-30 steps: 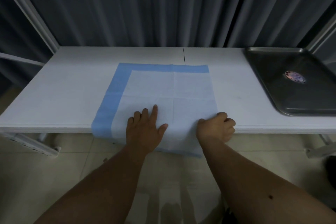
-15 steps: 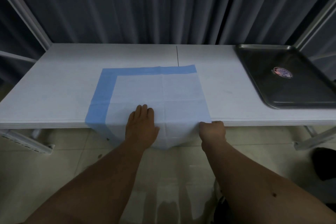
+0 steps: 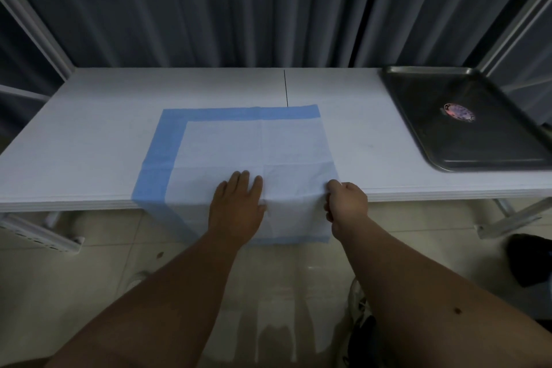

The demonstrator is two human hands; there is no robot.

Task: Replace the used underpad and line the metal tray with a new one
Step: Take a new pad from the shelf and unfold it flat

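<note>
Head view looks down on a white surface (image 3: 89, 134) with a blue-bordered underpad (image 3: 239, 152) spread across its middle, the near part hanging over the front edge toward the floor. The left hand (image 3: 237, 203) lies flat on the pad at that edge, fingers straight and together, pressing it down. The right hand (image 3: 346, 203) is curled at the pad's near right side, and its fingers seem to pinch the pad's edge just where it bends over the lip of the surface.

Off to the right, well apart from both hands, sits the metal tray (image 3: 418, 140), bare inside except for a round sticker (image 3: 459, 112). No pad lines it yet.

Judging by this, the step in hand is preparing the pad, either unfolding it or gathering it, before it goes into the tray. The next move likely calls for a firm hold on both sides, lifting the pad without letting it crumple, carrying it right and laying it square inside the tray's rim.
</note>
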